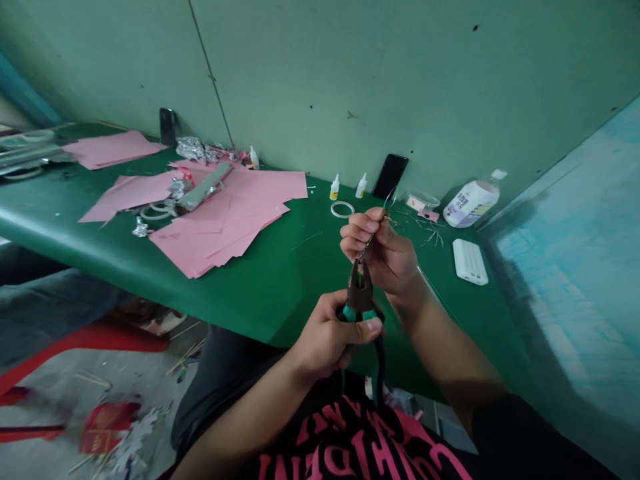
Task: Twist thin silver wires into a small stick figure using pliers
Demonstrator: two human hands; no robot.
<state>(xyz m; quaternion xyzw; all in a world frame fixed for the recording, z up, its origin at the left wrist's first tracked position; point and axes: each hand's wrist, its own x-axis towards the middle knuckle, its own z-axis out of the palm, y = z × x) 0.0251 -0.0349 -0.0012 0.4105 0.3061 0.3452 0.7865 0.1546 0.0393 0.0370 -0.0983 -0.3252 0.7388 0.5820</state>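
In the head view, the step in hand looks like working a twisted wire (367,247) with pliers (361,297), above the near edge of the green tabletop (280,293). The left hand (323,333) grips the pliers, thumb across a handle; their jaws point away from the body, tips at the wire's near end. The right hand (397,257) pinches the wire between thumb and fingers. The next move seems to call for a firm squeeze and a steady pinch, keeping the two in line. The wire looks thin, dark and rope-like along its near part, with a paler loose bend beyond the fingertips at the far end. Whether the jaws fully clamp it is too small to tell.
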